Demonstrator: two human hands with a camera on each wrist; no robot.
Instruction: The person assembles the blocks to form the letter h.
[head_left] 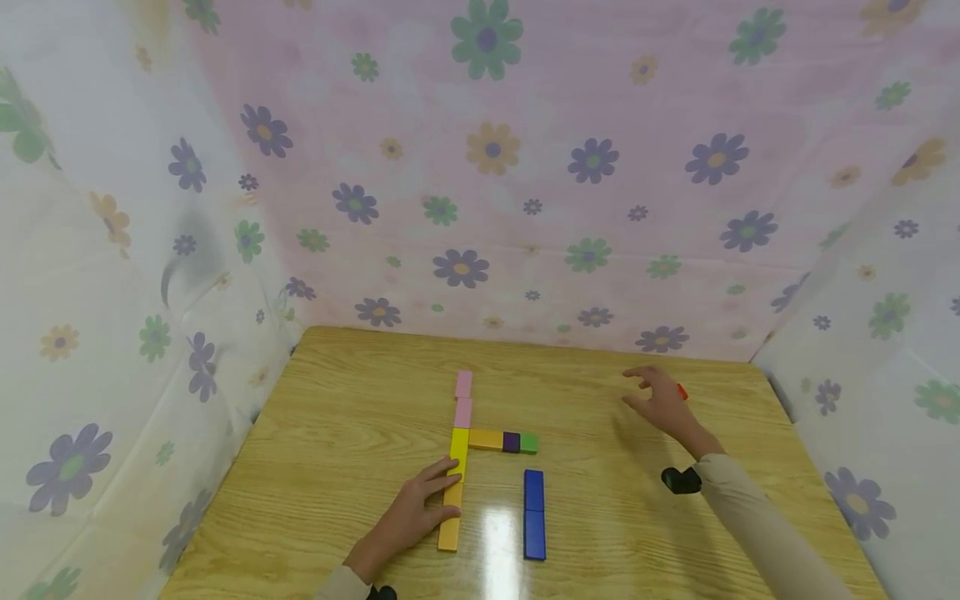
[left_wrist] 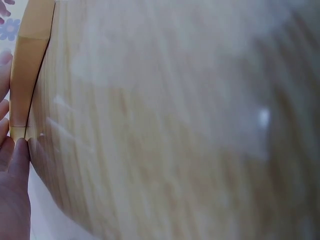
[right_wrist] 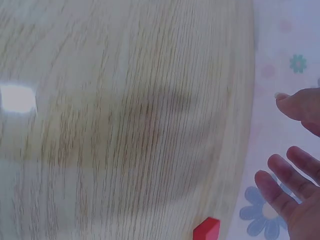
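A straight column of flat blocks runs away from me: two pink blocks [head_left: 463,400], a yellow block [head_left: 459,443] and orange blocks [head_left: 449,533]. My left hand [head_left: 412,510] rests along the column, with its fingertips at the yellow and orange part and its thumb on the orange. In the left wrist view, fingers touch the side of the orange blocks [left_wrist: 30,60]. My right hand [head_left: 663,407] hovers at the far right, fingers spread and holding nothing. A red block [head_left: 682,392] lies behind it, partly hidden; it shows at the bottom of the right wrist view.
A short row branches right from the column: an orange block [head_left: 486,440], a dark purple block [head_left: 512,442] and a green block [head_left: 528,444]. Two blue blocks [head_left: 534,512] lie end to end. Flowered cloth [head_left: 525,208] surrounds the wooden table [head_left: 360,400].
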